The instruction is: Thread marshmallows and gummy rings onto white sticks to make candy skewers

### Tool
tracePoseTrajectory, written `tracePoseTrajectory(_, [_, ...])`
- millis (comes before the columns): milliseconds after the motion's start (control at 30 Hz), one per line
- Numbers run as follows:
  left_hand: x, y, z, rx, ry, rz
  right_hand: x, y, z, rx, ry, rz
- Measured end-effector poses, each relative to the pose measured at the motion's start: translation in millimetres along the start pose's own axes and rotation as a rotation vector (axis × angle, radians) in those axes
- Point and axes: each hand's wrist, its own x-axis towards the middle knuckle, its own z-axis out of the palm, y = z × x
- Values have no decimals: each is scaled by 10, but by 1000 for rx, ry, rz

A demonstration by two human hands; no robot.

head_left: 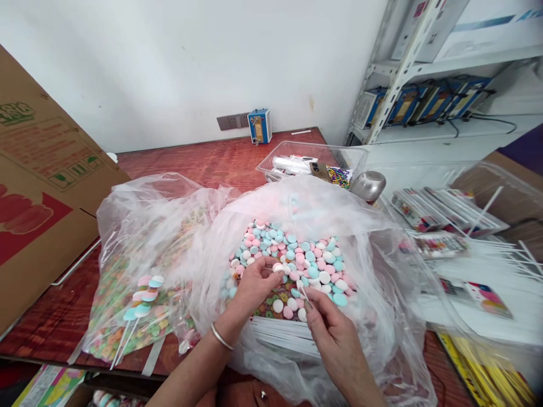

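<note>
Pinching a white candy disc (278, 267), the left hand (253, 285) rests in the plastic bag (382, 265) of pastel candies (314, 257). The right hand (335, 333) nips a thin white stick (302, 290) beside it.

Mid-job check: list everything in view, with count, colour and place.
Candy discs: many, pink, blue, white, in centre bag.
Ring candies: many, mixed colours, in left bag.
Clear bags: two, see-through, centre and left.
Candy skewers: two, pastel, on left bag.
White sticks: a stack, white, beneath the hands.
Cardboard box: one, brown, far left.
Clear tub: one, see-through, table's back.
Table: one, red-brown, underneath.
Shelf: one, white, right rear.
Left hand: pinches a white disc.
Right hand: pinches a single stick.
</note>
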Motion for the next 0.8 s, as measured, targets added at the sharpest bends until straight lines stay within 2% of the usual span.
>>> tracePoseTrajectory(100, [-124, 64, 60, -256, -135, -67, 101, -79, 52, -67, 10, -80])
tracePoseTrajectory(200, [-195, 74, 90, -339, -176, -84, 169, -80, 96, -76, 11, -38])
tracePoseTrajectory(333, [-188, 62, 110, -339, -106, -75, 133, -61, 99, -32, -80, 25])
tracePoseTrajectory(533, [-151, 149, 124, -327, 47, -95, -42, -155, 24, -145, -115, -12])
tracePoseTrajectory(633, [-159, 166, 123, -335, 56, -87, -79, -174, 13, -136, -126, -11])
tracePoseTrajectory(800, [-154, 90, 127, -273, 33, -38, -62, -115, 28, -125, -120, 85])
